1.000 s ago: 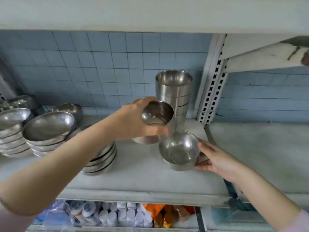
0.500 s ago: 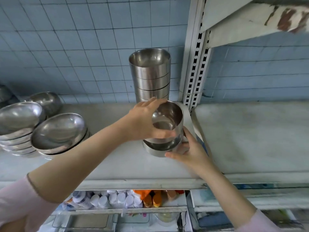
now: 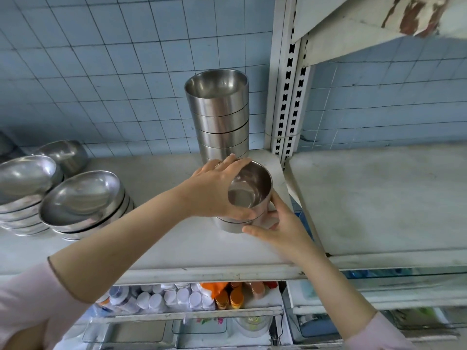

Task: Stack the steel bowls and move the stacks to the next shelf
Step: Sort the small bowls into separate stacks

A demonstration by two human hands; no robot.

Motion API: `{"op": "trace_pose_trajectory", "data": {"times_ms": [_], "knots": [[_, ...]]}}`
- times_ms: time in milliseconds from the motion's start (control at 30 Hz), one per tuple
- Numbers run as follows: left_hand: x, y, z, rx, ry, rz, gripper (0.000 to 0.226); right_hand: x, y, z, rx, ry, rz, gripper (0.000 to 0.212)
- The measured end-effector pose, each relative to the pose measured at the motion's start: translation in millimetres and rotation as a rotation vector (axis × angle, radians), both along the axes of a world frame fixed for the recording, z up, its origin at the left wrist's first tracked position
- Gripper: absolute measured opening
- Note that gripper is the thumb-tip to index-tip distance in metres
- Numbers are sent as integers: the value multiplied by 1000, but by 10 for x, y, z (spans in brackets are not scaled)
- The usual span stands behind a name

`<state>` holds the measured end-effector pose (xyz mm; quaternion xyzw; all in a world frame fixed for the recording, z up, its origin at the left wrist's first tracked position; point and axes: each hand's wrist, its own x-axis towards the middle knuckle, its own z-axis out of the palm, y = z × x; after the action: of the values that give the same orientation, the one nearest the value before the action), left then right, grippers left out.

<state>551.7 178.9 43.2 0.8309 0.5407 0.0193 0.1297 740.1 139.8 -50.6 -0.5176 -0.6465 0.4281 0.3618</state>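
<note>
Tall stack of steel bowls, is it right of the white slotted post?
No, the tall steel bowl stack stands left of the white slotted post.

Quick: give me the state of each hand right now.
Left hand: closed, grips the small round steel bowl by its rim.
Right hand: closed, holds the lower round steel bowl nested under it, by its side.

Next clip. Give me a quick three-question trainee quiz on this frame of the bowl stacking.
1. True or false: the tall stack stands behind the short stack on the same shelf.
2. How many hands touch the short stack? A none; B one; C both.
3. Fill in: the wide shallow bowls sit to the person's ___.
Key: 1 true. 2 C, the left hand and the right hand. 3 left.
</note>
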Motion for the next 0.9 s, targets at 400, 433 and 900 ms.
{"op": "trace_pose_trajectory", "data": {"times_ms": [400,433,900], "knots": [[-1245,-120,672,140,-75,222,87,-313,129,1279,337,-181,-15,64],[-1466,-151,772,160,-99,249,89,-492,177,1391,364,-211,36,62],[-4705,-240,1299,83,17,645,89,-3567,1107,1677,188,-358,333,56]]}}
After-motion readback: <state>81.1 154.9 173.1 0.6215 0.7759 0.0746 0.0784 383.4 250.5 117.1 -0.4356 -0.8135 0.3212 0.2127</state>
